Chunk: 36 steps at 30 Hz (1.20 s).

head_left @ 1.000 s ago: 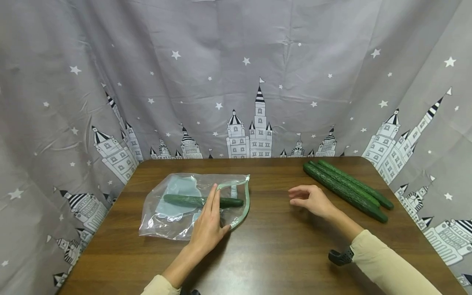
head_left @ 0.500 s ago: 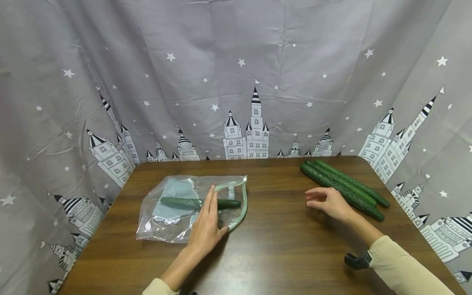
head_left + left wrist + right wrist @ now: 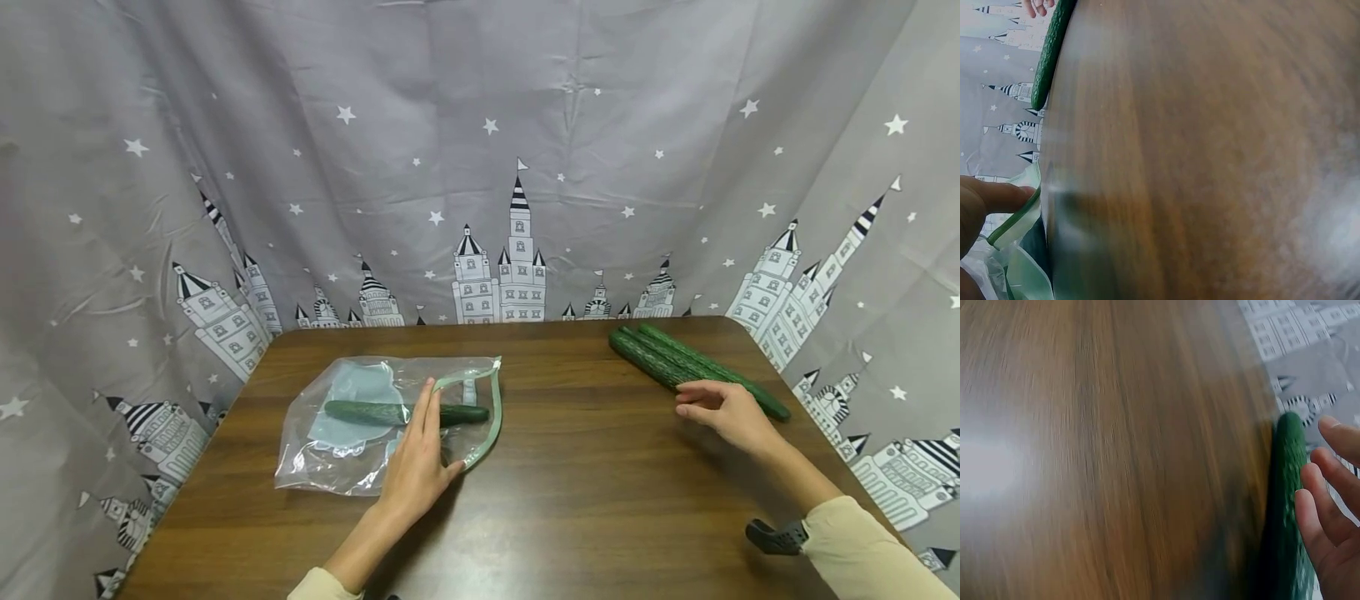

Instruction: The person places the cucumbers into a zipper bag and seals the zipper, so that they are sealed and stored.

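Green cucumbers (image 3: 697, 363) on the tabletop (image 3: 585, 508) lie within reach: the right hand (image 3: 729, 410) has moved near them, empty, fingers loosely parted; the left hand (image 3: 415, 454), fingers straight, rests on the bag (image 3: 318, 473).

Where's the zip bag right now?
In the head view, the zip bag lies at left on the table, beneath the left hand, one cucumber inside.
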Each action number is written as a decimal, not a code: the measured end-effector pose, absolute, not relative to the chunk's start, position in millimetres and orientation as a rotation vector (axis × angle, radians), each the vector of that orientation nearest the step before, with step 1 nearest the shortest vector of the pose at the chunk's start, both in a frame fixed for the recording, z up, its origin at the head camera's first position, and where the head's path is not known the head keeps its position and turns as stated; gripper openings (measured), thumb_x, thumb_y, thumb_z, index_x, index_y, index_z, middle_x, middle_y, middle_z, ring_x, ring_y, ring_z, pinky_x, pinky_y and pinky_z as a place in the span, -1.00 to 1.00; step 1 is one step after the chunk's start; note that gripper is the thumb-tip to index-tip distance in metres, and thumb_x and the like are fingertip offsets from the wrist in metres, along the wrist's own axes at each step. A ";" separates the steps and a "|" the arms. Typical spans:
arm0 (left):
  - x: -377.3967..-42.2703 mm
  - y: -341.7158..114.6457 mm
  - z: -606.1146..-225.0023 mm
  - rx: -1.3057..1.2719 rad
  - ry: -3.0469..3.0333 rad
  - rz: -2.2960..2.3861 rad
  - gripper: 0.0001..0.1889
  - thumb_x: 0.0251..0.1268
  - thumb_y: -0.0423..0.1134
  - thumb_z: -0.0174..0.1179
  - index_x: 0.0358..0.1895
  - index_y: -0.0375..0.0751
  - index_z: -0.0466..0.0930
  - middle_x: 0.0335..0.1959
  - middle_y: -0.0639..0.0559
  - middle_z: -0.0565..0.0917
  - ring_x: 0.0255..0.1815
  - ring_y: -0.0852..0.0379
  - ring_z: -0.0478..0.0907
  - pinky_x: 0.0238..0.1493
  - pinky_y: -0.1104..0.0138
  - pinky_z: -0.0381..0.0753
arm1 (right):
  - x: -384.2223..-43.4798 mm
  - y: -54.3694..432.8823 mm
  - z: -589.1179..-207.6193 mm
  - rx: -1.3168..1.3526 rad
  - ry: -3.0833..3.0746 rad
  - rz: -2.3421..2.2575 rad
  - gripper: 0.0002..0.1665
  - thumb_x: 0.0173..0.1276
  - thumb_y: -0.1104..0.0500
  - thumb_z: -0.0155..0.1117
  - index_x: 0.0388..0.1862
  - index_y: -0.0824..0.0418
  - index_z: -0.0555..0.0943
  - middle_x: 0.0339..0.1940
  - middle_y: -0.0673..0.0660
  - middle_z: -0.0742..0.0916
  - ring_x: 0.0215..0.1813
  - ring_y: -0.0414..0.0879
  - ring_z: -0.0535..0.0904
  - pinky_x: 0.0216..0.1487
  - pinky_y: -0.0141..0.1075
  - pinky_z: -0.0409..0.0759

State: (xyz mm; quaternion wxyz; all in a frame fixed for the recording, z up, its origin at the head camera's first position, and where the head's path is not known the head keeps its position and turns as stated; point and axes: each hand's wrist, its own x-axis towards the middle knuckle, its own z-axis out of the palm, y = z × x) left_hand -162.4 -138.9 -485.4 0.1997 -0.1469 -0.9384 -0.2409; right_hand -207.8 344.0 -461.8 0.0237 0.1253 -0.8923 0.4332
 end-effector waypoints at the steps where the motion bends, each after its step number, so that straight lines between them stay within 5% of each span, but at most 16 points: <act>1: -162.5 -138.8 -485.3 -0.411 -2.622 -0.674 0.41 -0.34 -0.29 0.78 0.65 -0.31 -0.02 0.71 -0.04 -0.09 0.36 -0.38 0.42 0.16 -0.19 0.60 | -206.0 349.3 -460.6 0.377 -2.766 1.334 -0.48 0.45 0.16 0.43 0.25 0.45 0.61 0.01 0.33 0.77 -0.13 -0.20 0.73 -0.21 -0.18 0.75; 18: -160.2 -141.5 -482.4 -0.408 -2.632 -0.676 0.36 -0.30 -0.30 0.77 0.64 -0.36 0.01 0.70 -0.09 -0.07 0.37 -0.38 0.41 0.14 -0.20 0.61 | -179.7 429.5 -466.0 0.165 -2.808 1.046 -0.51 0.41 0.10 0.47 0.14 0.45 0.67 -0.13 0.29 0.81 -0.28 -0.38 0.66 -0.36 -0.39 0.61; 20: -159.7 -140.6 -482.9 -0.415 -2.634 -0.676 0.36 -0.29 -0.30 0.76 0.63 -0.37 0.01 0.71 -0.09 -0.08 0.38 -0.37 0.40 0.16 -0.19 0.60 | -175.8 437.3 -474.3 0.139 -2.852 0.968 -0.48 0.39 0.05 0.49 0.13 0.42 0.69 -0.10 0.33 0.79 -0.23 -0.26 0.68 -0.31 -0.33 0.61; 23: -159.8 -140.1 -484.3 -0.426 -2.633 -0.674 0.35 -0.29 -0.29 0.76 0.63 -0.38 0.01 0.71 -0.09 -0.08 0.39 -0.36 0.39 0.21 -0.18 0.57 | -172.1 445.0 -487.1 0.112 -2.925 0.860 -0.38 0.34 -0.03 0.52 0.16 0.42 0.68 -0.03 0.44 0.75 -0.08 0.20 0.71 -0.14 -0.01 0.66; 26: -160.4 -140.7 -485.5 -0.425 -2.621 -0.663 0.35 -0.31 -0.29 0.77 0.62 -0.39 0.03 0.70 -0.09 -0.06 0.39 -0.36 0.40 0.21 -0.18 0.57 | -172.9 447.3 -496.3 0.120 -2.952 0.791 -0.32 0.32 -0.05 0.53 0.20 0.44 0.65 0.08 0.59 0.66 0.12 0.56 0.53 -0.02 0.31 0.56; 30: -161.0 -140.5 -487.1 -0.430 -2.602 -0.652 0.36 -0.34 -0.29 0.78 0.62 -0.39 0.05 0.70 -0.10 -0.04 0.36 -0.37 0.42 0.16 -0.19 0.60 | -173.1 447.6 -501.5 0.124 -2.945 0.789 -0.33 0.36 -0.02 0.50 0.21 0.48 0.62 0.16 0.68 0.57 0.16 0.65 0.45 -0.01 0.40 0.51; 32: -161.2 -140.4 -487.7 -0.430 -2.593 -0.649 0.36 -0.36 -0.29 0.78 0.61 -0.39 0.06 0.69 -0.10 -0.03 0.35 -0.37 0.44 0.13 -0.19 0.62 | -172.6 446.6 -503.1 0.136 -2.928 0.793 -0.35 0.38 0.01 0.48 0.21 0.49 0.63 0.11 0.68 0.59 0.11 0.61 0.51 -0.04 0.38 0.54; 36: -160.8 -140.0 -488.1 -0.424 -2.604 -0.654 0.35 -0.35 -0.28 0.78 0.62 -0.37 0.06 0.70 -0.09 -0.02 0.34 -0.36 0.44 0.13 -0.19 0.62 | -170.2 444.8 -505.9 0.144 -2.905 0.791 -0.38 0.42 0.04 0.44 0.23 0.49 0.61 -0.52 0.38 0.63 -0.45 0.16 0.57 -0.23 0.04 0.63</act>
